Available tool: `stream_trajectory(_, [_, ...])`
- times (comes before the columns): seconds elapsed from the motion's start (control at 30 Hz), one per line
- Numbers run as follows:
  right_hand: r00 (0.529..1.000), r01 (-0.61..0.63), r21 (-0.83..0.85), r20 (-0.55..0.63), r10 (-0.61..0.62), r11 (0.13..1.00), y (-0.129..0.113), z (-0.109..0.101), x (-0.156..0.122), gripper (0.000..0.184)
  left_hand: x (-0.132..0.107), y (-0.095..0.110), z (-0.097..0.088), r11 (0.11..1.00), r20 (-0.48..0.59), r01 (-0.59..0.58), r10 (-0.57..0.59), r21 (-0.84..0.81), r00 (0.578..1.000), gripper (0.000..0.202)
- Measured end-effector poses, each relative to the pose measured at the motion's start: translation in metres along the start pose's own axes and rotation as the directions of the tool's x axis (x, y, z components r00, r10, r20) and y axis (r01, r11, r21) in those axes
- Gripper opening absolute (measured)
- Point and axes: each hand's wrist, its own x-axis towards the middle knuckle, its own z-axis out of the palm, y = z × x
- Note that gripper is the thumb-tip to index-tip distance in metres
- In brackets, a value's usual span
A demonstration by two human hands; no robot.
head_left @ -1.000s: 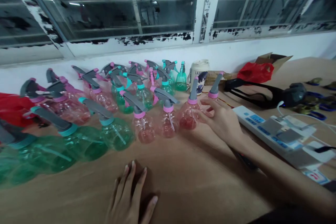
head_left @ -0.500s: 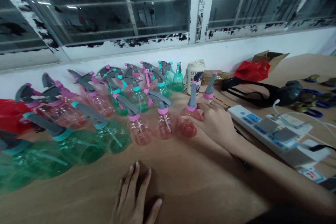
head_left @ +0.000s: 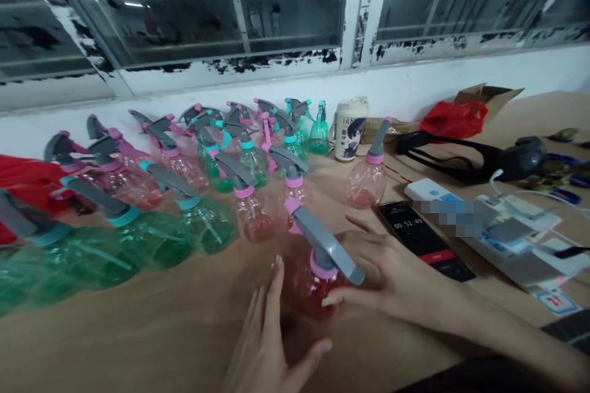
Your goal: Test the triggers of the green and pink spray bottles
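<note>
A pink spray bottle (head_left: 311,291) with a grey trigger head and pink collar stands close in front of me, at the middle of the table. My right hand (head_left: 391,267) wraps round its right side, the thumb on the near face. To its left, my left hand (head_left: 265,338) is open, fingers spread, seemingly just short of the bottle. Behind it are two more pink spray bottles (head_left: 260,218). Another pink bottle (head_left: 365,184) stands apart to the right, beyond my right hand. Green spray bottles (head_left: 207,224) line the left side.
More pink and green bottles crowd along the wall, near a printed cup (head_left: 349,132). On the right lie a phone (head_left: 424,239) showing a timer, a white power strip (head_left: 502,261) with cables, a black strap (head_left: 483,159) and a red plastic bag (head_left: 452,120).
My right hand has brought the pink bottle toward me from the back row, its trigger head now turned. My left hand has moved up and right beside it. The phone is now uncovered.
</note>
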Motion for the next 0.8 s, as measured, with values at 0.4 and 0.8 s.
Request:
stream_trajectory(0.4, [0.993, 0.023, 0.356, 0.099, -0.062, 0.934, -0.016, 0.02, 0.033, 0.076, -0.012, -0.005, 0.0, 0.92, 0.196, 0.319, -0.278, -0.228, 0.941, 0.08])
stream_trajectory(0.8, [0.972, 0.174, 0.509, -0.228, -0.063, 0.843, -0.04, 0.041, 0.056, 0.021, -0.017, -0.004, 0.005, 0.963, 0.132, 0.199, -0.177, -0.18, 0.975, 0.075])
